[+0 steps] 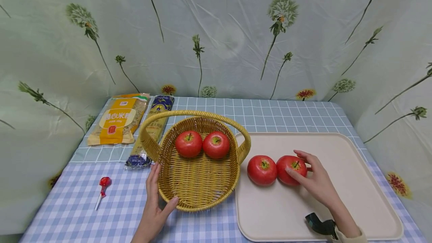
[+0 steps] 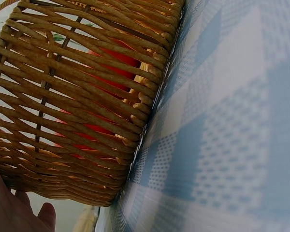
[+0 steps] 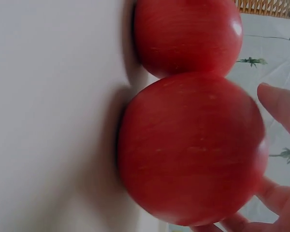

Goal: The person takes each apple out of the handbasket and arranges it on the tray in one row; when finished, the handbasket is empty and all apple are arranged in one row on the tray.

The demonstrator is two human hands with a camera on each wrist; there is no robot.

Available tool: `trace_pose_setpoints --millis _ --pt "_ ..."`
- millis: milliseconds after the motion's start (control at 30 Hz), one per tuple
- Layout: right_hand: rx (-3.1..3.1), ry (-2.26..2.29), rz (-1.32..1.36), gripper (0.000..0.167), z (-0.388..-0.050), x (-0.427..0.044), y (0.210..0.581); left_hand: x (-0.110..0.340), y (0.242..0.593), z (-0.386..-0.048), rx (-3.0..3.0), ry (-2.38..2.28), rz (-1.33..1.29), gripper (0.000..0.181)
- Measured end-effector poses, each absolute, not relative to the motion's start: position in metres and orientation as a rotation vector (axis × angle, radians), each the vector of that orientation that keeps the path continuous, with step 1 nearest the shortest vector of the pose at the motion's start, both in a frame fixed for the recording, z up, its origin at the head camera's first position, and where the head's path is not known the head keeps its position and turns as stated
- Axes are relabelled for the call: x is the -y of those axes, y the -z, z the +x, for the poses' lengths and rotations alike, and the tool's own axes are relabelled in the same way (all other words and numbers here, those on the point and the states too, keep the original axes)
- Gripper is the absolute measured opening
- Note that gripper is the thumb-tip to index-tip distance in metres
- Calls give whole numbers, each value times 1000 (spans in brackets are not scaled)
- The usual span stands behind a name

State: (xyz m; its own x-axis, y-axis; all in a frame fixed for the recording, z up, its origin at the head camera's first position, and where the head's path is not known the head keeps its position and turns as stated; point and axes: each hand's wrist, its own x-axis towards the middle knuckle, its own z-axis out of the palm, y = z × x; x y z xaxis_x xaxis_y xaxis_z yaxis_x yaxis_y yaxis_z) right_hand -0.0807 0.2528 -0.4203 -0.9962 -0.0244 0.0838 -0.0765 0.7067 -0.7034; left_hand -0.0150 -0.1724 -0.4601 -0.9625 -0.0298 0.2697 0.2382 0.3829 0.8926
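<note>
A woven basket (image 1: 199,183) with a hoop handle stands at the middle of the table, two red apples (image 1: 216,145) inside at its far side. My left hand (image 1: 152,207) lies against its near left side, fingers extended along the wall and thumb at the rim; the left wrist view shows the woven wall (image 2: 72,106) close up. On the tray, my right hand (image 1: 317,181) is spread around the right-hand apple (image 1: 289,173). In the right wrist view, the thumb stands apart from this apple (image 3: 193,150) and the fingers are at its far side. Another apple (image 1: 261,170) touches it.
The beige tray (image 1: 354,190) covers the table's right part. Behind the basket's left side lie a yellow food bag (image 1: 118,121) and a long pasta packet (image 1: 156,126). A red lollipop (image 1: 104,185) lies at the left on the checked cloth (image 1: 81,213). A floral curtain (image 1: 229,40) hangs behind.
</note>
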Motion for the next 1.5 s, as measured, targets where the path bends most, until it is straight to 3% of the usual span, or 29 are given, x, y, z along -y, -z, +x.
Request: trace_pose_setpoints --millis 400,933,1133,1500 --pt "2533 -1081 200 50 -71 -233 401 173 462 -16 2404 1608 -178 92" --pt "2246 -1238 682 44 -67 -180 377 173 461 -16 2373 1614 -204 94" --pt "2103 -1311 879 24 -71 -160 371 172 460 -16 2394 1627 -179 92" --pt "1976 -1339 1167 28 -79 -124 356 172 459 -15 2410 1630 -161 92"
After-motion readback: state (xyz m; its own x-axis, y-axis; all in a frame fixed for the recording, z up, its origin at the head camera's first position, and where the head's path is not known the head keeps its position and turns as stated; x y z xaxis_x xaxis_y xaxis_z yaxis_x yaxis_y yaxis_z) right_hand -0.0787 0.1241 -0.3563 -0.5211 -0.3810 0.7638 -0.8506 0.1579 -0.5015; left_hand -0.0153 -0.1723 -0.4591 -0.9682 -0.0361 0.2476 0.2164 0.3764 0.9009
